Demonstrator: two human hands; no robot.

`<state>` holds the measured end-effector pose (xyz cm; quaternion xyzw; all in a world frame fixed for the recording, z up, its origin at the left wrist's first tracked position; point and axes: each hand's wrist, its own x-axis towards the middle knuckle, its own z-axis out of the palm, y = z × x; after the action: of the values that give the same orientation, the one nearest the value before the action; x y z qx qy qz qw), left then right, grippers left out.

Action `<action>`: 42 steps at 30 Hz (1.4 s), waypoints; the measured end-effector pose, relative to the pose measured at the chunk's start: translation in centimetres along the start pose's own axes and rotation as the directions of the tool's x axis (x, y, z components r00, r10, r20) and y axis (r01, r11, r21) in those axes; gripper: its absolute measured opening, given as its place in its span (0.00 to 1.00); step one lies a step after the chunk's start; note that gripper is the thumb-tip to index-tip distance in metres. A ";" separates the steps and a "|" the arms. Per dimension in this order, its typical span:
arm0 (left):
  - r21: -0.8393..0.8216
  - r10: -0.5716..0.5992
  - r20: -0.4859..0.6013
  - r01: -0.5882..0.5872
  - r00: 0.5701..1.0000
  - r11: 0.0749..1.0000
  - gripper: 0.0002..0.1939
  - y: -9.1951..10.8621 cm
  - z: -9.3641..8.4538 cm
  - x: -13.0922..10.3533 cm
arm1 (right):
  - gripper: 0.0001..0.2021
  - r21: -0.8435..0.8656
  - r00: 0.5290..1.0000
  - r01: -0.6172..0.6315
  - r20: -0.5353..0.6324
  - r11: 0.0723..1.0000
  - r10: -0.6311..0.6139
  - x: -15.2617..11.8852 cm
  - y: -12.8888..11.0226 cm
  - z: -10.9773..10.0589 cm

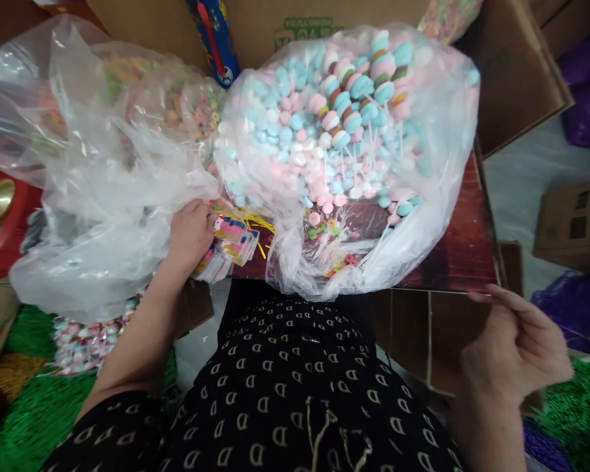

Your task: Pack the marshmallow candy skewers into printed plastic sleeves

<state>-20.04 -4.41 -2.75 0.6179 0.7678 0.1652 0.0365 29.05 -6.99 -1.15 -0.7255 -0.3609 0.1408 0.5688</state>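
Note:
My left hand (193, 231) has its fingers curled against a stack of small printed packets (233, 239) at the table's front edge; the fingertips are partly hidden. Yellow twist ties (261, 231) lie just behind that stack. In front of me a large clear plastic bag (437, 190) lies open, full of pink, blue and white round candies (295, 124). Several candy skewers on white sticks (358, 98) rest on top of them. Off the table's right front corner, my right hand (516, 347) has its fingers apart, with nothing visible in it.
At the left, another clear bag (103, 164) holds small coloured ring candies (191, 108). Cardboard boxes (516, 72) stand behind and to the right. A blue tube-like package (216, 39) stands at the back. Wrapped candies (93, 337) and green shredded filler (39, 419) are below left.

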 end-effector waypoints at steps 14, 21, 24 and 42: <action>-0.565 0.219 -0.212 -0.303 0.952 0.767 0.08 13.1 -1.8 -4.7 | 0.15 0.281 0.281 -0.236 0.936 0.930 -0.211 -9.2 -8.9 12.6; -0.848 0.441 0.373 0.107 0.817 0.519 0.15 14.7 -1.7 -3.6 | 0.10 0.259 0.316 -0.173 0.928 0.950 -0.196 -6.4 -6.8 10.5; -0.779 0.481 0.533 0.181 0.696 0.600 0.11 14.8 -2.2 -2.8 | 0.13 0.252 0.360 -0.108 0.912 0.962 -0.199 -5.4 -6.1 9.4; -0.787 0.260 0.461 0.255 0.849 0.563 0.13 16.4 -0.5 -3.1 | 0.21 0.191 0.491 -0.380 0.871 0.905 0.023 -6.8 -4.9 11.8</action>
<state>-4.09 -4.55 2.10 0.5486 0.5568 0.3280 0.5305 15.25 -2.60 -1.67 -0.4827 -0.4713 0.6080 0.4185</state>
